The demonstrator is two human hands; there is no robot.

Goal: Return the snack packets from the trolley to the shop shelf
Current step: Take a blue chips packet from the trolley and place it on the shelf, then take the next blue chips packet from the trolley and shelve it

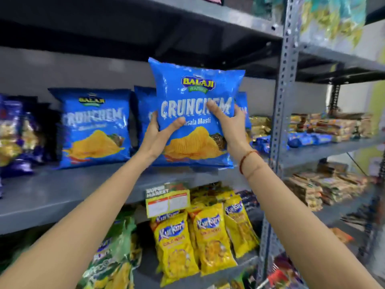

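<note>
From the head view, I hold the blue Crunchem packet (195, 113) upright between both hands so it can stand facing out on the grey shelf (52, 195). Left hand (158, 136) at 9 o'clock and right hand (231, 124) at 3 o'clock each clamp its sides. It's puffed, glossy and uncrushed, in front of matching packets (93, 126).

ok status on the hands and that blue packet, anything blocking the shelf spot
Left hand and right hand both gripping the blue Crunchem packet, upright over the grey shelf. More blue packets behind and alongside. Front edge clear.
</note>
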